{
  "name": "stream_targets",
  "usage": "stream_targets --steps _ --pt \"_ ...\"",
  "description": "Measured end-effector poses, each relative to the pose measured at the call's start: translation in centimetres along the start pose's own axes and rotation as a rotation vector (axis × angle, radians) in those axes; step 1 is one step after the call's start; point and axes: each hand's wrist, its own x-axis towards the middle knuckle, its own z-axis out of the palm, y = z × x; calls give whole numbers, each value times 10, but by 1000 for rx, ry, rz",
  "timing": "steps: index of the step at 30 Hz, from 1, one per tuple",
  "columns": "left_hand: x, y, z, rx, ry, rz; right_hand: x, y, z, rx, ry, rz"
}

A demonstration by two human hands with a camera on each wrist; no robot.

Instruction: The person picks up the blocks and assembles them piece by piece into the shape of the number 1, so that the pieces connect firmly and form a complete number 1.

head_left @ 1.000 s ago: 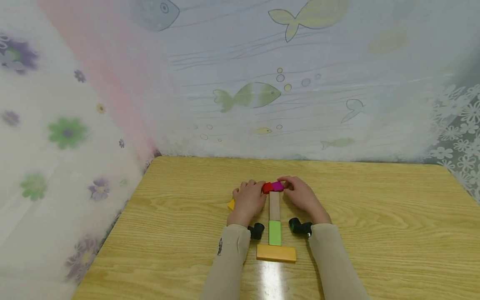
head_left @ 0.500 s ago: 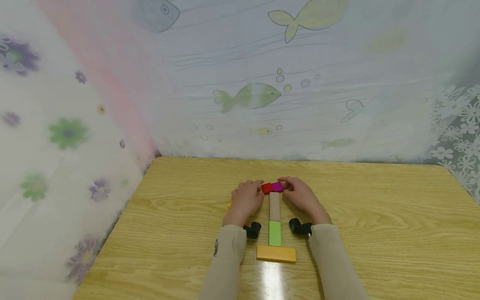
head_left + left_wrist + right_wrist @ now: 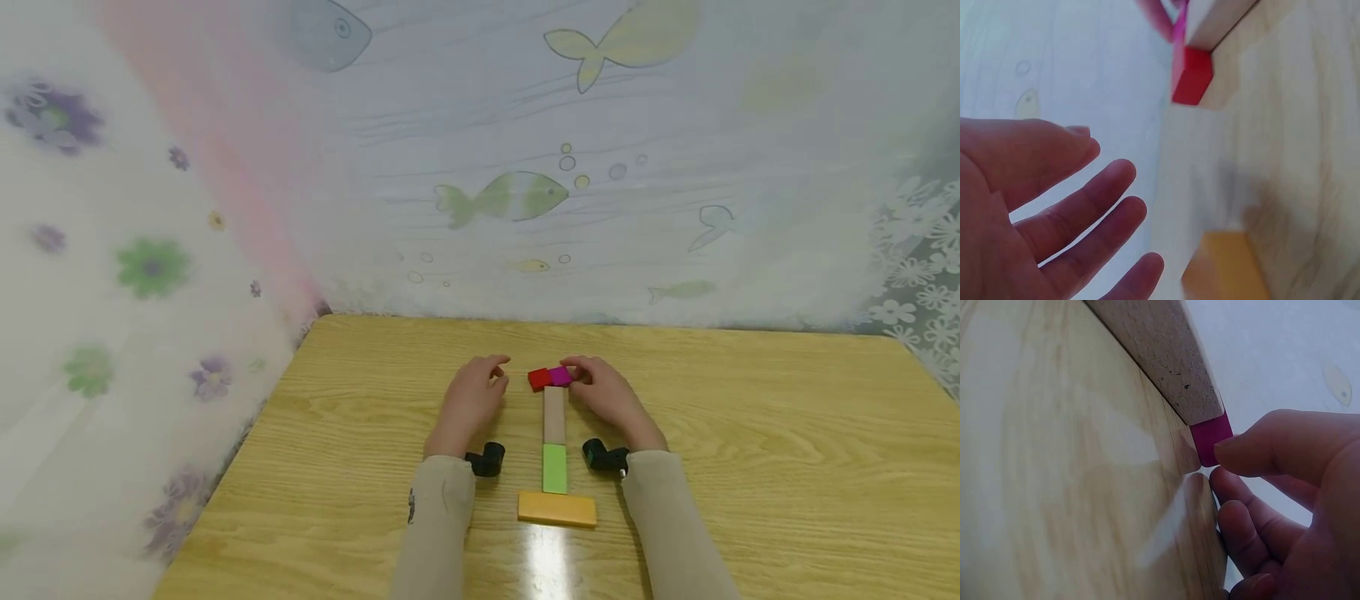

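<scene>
A red block point(image 3: 539, 380) and a magenta block point(image 3: 560, 376) lie end to end at the far end of a row. Below them run a plain wooden block point(image 3: 554, 415), a green block point(image 3: 555, 468) and a crosswise orange block point(image 3: 557, 508). My right hand point(image 3: 609, 400) pinches the right end of the magenta block with thumb and fingertips. Apart from the red block, on its left, my left hand point(image 3: 471, 400) is held with relaxed fingers and nothing in them. In the left wrist view a yellow block point(image 3: 1225, 269) lies near that hand; the hand hides it in the head view.
The wood-grain table point(image 3: 360, 467) reaches back to a curtain point(image 3: 495, 275) printed with fish. A flowered curtain point(image 3: 150, 333) hangs along the left. Black wrist cameras point(image 3: 487, 460) sit at the inner side of both wrists.
My left hand has let go of the red block and drawn away to the left. The right hand stays at the magenta block. The yellow block has passed out of sight behind the left hand.
</scene>
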Motion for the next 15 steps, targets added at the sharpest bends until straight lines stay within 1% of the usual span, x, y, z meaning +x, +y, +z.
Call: stream_targets --steps 5,8,11,15 --pt "-2 -5 -8 -15 2 -17 0 1 -1 4 1 0" --pt "-4 -7 -12 -20 -6 -43 0 1 -1 2 1 -3" --pt "-8 -9 -17 -27 -17 -91 0 1 0 5 -2 -2" --pt "-13 -12 -23 -42 -42 -184 0 1 1 13 -5 -10"
